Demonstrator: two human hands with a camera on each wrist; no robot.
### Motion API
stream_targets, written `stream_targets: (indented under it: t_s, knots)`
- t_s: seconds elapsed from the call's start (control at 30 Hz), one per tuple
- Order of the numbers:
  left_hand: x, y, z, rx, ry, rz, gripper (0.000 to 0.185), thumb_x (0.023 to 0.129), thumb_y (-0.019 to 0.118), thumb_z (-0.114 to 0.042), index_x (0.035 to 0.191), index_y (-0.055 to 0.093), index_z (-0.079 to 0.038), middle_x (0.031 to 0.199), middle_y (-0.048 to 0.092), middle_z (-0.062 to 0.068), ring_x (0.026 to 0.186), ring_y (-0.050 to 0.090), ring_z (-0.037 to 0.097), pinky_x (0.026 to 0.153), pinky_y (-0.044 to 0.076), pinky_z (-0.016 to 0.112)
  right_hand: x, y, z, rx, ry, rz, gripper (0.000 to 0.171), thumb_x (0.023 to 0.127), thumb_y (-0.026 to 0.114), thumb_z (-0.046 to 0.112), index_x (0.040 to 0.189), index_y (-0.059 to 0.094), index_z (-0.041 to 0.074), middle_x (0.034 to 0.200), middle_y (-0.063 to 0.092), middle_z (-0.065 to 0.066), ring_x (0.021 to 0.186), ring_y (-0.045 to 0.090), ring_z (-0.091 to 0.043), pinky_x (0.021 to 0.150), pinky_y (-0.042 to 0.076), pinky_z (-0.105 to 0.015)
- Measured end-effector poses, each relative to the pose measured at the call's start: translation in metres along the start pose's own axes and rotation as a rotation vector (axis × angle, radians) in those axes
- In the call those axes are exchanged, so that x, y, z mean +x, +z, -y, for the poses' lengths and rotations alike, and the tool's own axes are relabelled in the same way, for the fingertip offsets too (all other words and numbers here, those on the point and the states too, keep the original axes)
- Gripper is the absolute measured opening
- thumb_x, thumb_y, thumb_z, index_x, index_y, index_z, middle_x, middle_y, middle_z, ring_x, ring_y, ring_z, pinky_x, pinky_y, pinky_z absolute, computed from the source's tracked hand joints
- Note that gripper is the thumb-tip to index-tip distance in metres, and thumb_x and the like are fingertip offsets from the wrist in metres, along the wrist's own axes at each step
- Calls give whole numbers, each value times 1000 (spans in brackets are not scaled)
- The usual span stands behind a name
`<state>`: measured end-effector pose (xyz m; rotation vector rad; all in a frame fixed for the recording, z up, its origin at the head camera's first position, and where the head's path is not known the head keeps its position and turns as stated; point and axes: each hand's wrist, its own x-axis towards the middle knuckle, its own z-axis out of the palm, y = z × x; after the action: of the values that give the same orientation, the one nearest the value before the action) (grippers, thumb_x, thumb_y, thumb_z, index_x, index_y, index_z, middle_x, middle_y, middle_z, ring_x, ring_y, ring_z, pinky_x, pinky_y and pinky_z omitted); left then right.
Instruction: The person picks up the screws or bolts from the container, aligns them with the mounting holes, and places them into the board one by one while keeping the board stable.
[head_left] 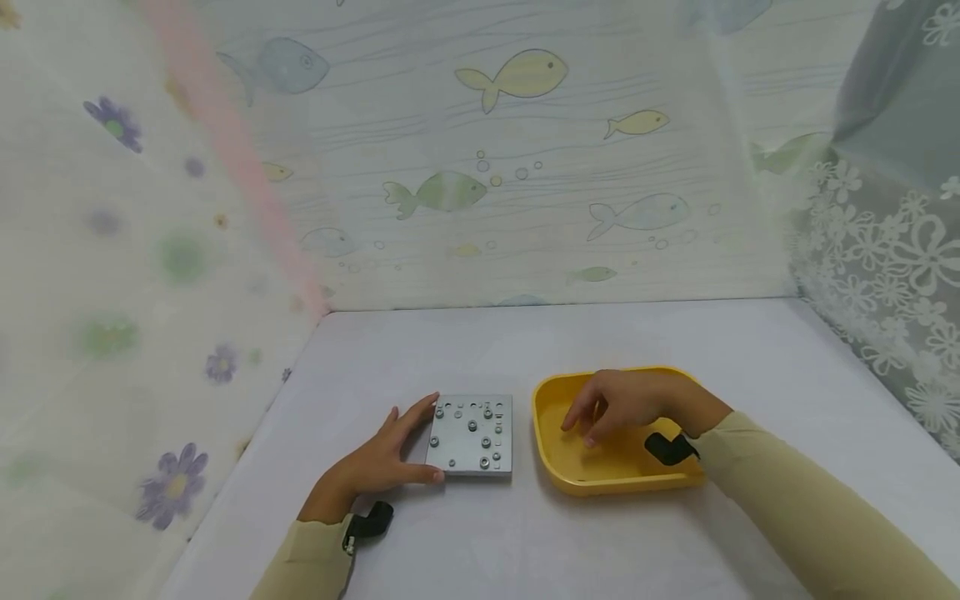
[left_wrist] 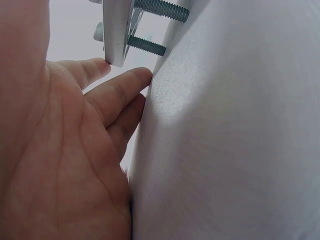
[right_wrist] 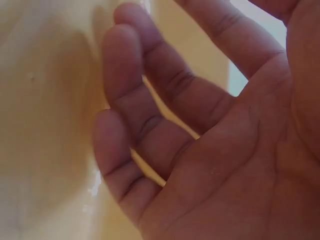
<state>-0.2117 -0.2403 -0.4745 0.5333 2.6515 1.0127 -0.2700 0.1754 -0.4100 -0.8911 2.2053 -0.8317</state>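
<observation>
A square silver metal plate (head_left: 471, 433) carries several socket-head bolts and small holes on its top face. In the left wrist view, threaded bolt shanks (left_wrist: 147, 46) stick out below the plate (left_wrist: 117, 30). My left hand (head_left: 386, 458) spans the plate's left side, index fingertip at the far corner and thumb at the near one, holding it between them. The right hand (head_left: 626, 404) is inside the yellow tray (head_left: 558, 477), fingers bent loosely downward. In the right wrist view, nothing shows between the fingers (right_wrist: 122, 62); the thumb and index tips lie outside that view.
The tray stands just right of the plate on a white-covered table (head_left: 420, 342). A fish-print curtain (head_left: 450, 250) hangs behind, a flowered sheet (head_left: 150, 333) at the left and a lace-patterned sheet (head_left: 892, 250) at the right. Black wrist cameras (head_left: 371, 521) sit on both sleeves.
</observation>
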Motion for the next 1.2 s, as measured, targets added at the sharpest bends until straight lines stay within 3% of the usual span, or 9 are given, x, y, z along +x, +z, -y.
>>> stream_targets:
  t_s: [0.2, 0.43, 0.53, 0.77, 1.2]
  knots:
    - [-1, -1, 3, 6, -4, -5, 119, 74, 87, -59, 167, 16, -34, 168, 35, -4, 162, 10, 29, 129, -11, 55, 5, 2, -8, -15, 42, -41, 43, 86, 84, 28, 127, 75, 21, 108, 73, -2, 98, 62, -17, 86, 52, -29]
    - [0, -1, 1, -6, 30, 0, 118, 76, 86, -57, 167, 16, -32, 168, 35, -2, 162, 13, 29, 129, -12, 55, 5, 1, -12, -29, 93, -123, 43, 84, 86, 24, 125, 75, 21, 106, 70, -3, 97, 59, -19, 84, 51, -32]
    - [0, -1, 1, -11, 24, 0, 117, 76, 86, -56, 167, 16, -33, 168, 35, -2, 162, 11, 30, 128, -12, 56, 6, 2, -12, -18, 82, -99, 37, 83, 87, 23, 119, 78, 22, 103, 71, -2, 94, 58, -18, 81, 50, -30]
    - [-1, 0, 1, -11, 16, -1, 118, 75, 86, -57, 167, 17, -31, 168, 34, -2, 162, 10, 31, 128, -11, 57, 10, 7, -12, 23, -10, 31, 28, 79, 89, 14, 106, 82, 17, 77, 69, -1, 66, 51, -8, 59, 40, -18]
    - [-1, 0, -2, -19, 47, -6, 117, 76, 87, -52, 167, 18, -25, 167, 38, 1, 161, 16, 29, 129, -12, 56, 12, 10, -6, -29, 60, 73, 20, 74, 93, 16, 90, 79, 18, 74, 62, 5, 67, 48, -9, 59, 40, -21]
